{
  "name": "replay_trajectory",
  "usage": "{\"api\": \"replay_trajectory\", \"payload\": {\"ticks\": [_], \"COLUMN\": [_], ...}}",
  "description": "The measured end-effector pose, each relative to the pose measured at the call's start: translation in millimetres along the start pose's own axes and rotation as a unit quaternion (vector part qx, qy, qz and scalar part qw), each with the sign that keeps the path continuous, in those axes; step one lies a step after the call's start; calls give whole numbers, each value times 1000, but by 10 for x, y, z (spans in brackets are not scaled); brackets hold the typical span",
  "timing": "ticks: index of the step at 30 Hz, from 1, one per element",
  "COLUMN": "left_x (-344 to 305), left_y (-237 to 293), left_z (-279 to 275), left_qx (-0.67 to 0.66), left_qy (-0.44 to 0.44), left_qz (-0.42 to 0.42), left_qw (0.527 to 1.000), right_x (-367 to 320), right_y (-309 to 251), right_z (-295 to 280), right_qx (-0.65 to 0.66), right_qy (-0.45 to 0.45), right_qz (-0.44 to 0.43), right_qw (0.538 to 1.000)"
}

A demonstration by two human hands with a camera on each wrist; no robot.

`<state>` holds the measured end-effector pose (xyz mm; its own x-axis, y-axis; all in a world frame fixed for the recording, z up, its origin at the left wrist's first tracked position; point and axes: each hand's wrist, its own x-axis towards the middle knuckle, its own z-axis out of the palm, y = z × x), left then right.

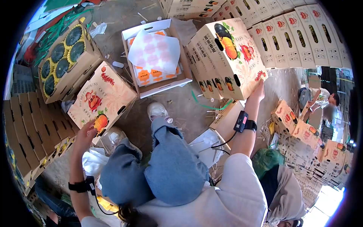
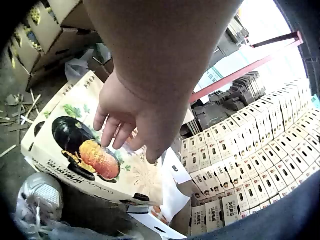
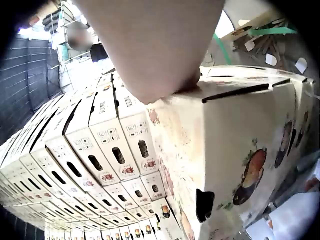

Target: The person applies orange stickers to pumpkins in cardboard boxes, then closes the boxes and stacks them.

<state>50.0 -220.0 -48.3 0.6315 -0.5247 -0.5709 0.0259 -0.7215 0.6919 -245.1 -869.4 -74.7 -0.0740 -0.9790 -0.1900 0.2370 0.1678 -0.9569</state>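
Note:
My left hand (image 1: pixel 86 135) is over the near end of a printed pumpkin carton (image 1: pixel 90 96), its fingers spread and extended. In the left wrist view, those fingers (image 2: pixel 120 132) lie over the carton's pumpkin picture. At the right, my right hand (image 1: pixel 257 92) is at the lower corner of the front carton (image 1: pixel 242 53) in a group of upright pumpkin cartons. The right wrist view has the wrist at that carton's top edge; the fingers are hidden, and I cannot tell whether they curl round it. Between the hands, an open carton (image 1: pixel 183 82) contains a printed sheet (image 1: pixel 155 53).
An open carton of dark green pumpkins (image 1: pixel 62 60) in yellow netting stands at the far left. Stacked cartons (image 1: pixel 295 38) line the upper right. Flat-sided brown cartons (image 1: pixel 34 128) stand at the left. Green strapping (image 1: pixel 206 104) and scraps lie on the floor. Another person (image 1: pixel 321 97) is at the right.

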Motion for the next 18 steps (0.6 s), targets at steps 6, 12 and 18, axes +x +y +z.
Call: {"api": "replay_trajectory", "payload": {"ticks": [6, 12, 18], "left_x": [-112, -35, -124], "left_y": [-204, -313, -406], "left_z": [147, 181, 216], "left_qx": [13, -7, -84], "left_qy": [-13, -6, 23], "left_qz": [-17, -25, -34], "left_qw": [1000, 1000, 996], "right_x": [-161, -372, -323], "right_y": [-135, -383, -170], "right_z": [71, -162, -5], "right_qx": [-63, -313, 19], "right_qy": [26, -36, -203], "right_qz": [-15, 43, 168], "right_qw": [998, 948, 964]}}
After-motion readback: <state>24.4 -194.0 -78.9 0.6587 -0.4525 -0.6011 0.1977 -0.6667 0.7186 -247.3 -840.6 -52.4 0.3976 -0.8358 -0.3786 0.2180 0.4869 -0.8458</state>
